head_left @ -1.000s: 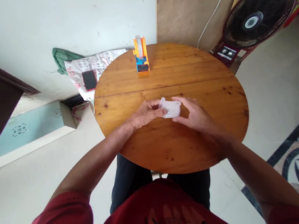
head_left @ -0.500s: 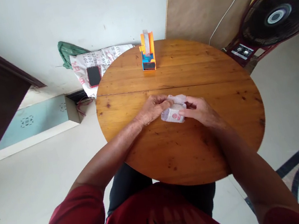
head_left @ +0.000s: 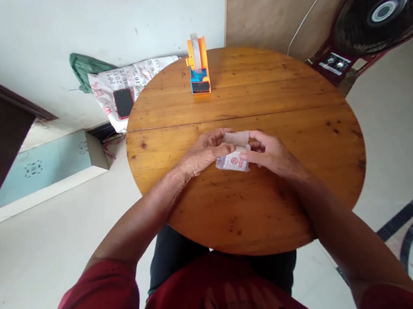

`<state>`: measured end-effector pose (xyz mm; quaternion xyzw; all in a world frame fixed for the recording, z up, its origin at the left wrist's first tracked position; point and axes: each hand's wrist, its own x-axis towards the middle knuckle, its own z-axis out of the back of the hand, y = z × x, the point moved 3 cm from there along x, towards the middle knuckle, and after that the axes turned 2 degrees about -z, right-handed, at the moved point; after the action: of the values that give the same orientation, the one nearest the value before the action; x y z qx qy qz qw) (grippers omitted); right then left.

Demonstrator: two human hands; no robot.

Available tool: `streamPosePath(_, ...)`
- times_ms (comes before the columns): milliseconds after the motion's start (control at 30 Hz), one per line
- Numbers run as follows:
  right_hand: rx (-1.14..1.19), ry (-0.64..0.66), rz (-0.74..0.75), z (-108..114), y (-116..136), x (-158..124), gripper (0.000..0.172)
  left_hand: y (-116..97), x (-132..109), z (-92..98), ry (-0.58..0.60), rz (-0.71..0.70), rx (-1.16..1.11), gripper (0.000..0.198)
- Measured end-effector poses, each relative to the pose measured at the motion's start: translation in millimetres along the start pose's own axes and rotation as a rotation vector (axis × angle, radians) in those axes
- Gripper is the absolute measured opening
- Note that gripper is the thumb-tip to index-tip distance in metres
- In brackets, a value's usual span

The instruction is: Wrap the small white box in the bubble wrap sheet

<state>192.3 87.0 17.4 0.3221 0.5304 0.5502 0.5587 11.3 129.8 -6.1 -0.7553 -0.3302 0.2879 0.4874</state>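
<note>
A small white box with red print (head_left: 235, 163), in clear, bubbly-looking plastic wrap, is between my hands over the middle of the table. A loose flap of the wrap (head_left: 239, 138) stands up along its far side. My left hand (head_left: 203, 154) is closed on the left end, thumb along the top and the other fingers behind the flap. On the right end, my right hand (head_left: 272, 153) pinches the package, its thumb on the printed face and its fingers at the flap's right edge. Some fingertips are hidden behind the wrap.
The round wooden table (head_left: 239, 207) has an orange and blue tape dispenser (head_left: 198, 69) standing near its far edge. Left of it, beyond the table, a phone (head_left: 124, 103) lies on a printed white sack (head_left: 103, 90). A fan (head_left: 384, 14) stands at the right.
The flap of wrap, crumpled before, is now straighter and more upright between my hands. My left thumb lies flatter on the package. The whole view has shifted slightly.
</note>
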Motion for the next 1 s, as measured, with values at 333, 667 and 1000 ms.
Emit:
streamPosePath(333, -0.102, -0.119, 0.111, 12, -4, -1, 0.042, 14, 4, 6.1, 0.002, -0.059, 0.02, 0.1)
streamPosePath(667, -0.064, -0.3, 0.262, 13, -7, 13, 0.021, 12, 5, 1.0, 0.06, -0.097, 0.017, 0.094)
streamPosePath(1000, -0.137, -0.302, 0.296, 12, -4, 10, 0.011, 12, 3, -0.6, 0.035, -0.123, 0.009, 0.088)
